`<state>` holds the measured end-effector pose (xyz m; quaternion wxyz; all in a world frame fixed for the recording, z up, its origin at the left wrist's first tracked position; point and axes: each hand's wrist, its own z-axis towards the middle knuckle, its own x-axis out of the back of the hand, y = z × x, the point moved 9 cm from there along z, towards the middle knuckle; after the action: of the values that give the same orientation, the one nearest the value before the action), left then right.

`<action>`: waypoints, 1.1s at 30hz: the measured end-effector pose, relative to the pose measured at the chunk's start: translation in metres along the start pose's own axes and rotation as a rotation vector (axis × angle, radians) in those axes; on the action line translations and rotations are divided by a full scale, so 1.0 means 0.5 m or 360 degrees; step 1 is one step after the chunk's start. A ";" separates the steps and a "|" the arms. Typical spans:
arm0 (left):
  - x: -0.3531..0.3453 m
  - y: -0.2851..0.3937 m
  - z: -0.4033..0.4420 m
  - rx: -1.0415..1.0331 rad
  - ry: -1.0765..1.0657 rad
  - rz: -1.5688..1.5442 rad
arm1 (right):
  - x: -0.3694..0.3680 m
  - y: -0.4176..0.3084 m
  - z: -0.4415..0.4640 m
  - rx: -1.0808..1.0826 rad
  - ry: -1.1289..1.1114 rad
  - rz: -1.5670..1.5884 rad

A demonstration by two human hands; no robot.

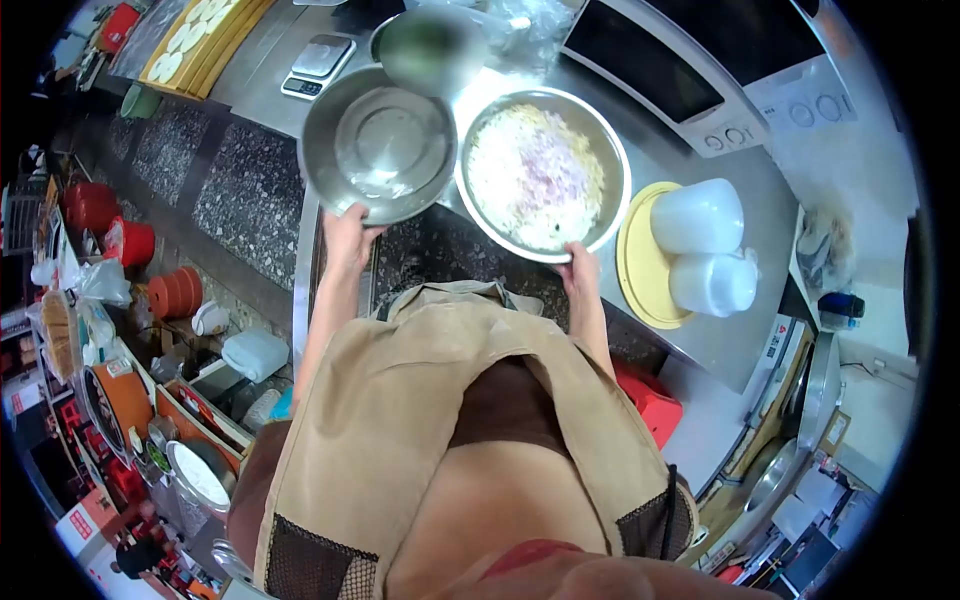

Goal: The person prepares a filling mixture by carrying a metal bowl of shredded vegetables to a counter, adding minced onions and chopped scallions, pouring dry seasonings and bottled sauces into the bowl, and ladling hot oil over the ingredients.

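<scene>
My left hand (347, 238) grips the near rim of a metal bowl (390, 150) that has only a little wetness on its bottom. With my right hand (579, 268) I hold the near rim of a second metal bowl (612, 150), its fingers closed on the edge. That bowl is filled with chopped food (535, 175), whitish and yellowish with pale purple bits on top. The two bowls sit side by side, their rims close together. Behind them is another bowl with something green (425, 50), partly blurred.
A kitchen scale (318, 66) lies on the steel counter (740, 345) at the back left. Two microwaves (650, 70) stand at the back right. Translucent tubs (698, 215) rest on a yellow round board (640, 300). Wooden trays (205, 45) hold round white dough pieces.
</scene>
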<state>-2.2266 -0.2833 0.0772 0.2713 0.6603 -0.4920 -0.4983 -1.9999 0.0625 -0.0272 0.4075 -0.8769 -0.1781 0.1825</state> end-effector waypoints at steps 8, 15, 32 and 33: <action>-0.354 -0.148 0.085 0.0170 -0.0255 0.0234 | 0.315 0.033 -0.107 -0.0103 0.0500 0.0007; -0.378 -0.168 0.116 0.0628 -0.0314 -0.0036 | 0.289 -0.004 -0.235 -0.0075 0.0486 -0.0043; 0.774 -0.213 -0.494 -0.0047 0.0994 0.2129 | 0.317 0.012 -0.222 0.0192 0.0354 0.0196; 0.748 -0.216 -0.485 -0.0037 0.0894 0.1959 | 0.298 0.003 -0.196 0.0216 0.0366 0.0248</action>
<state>-1.9539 -0.6198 -0.0746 0.6304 0.3612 -0.6838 -0.0676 -1.8244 0.0667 0.0044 0.4682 -0.8735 -0.0489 0.1237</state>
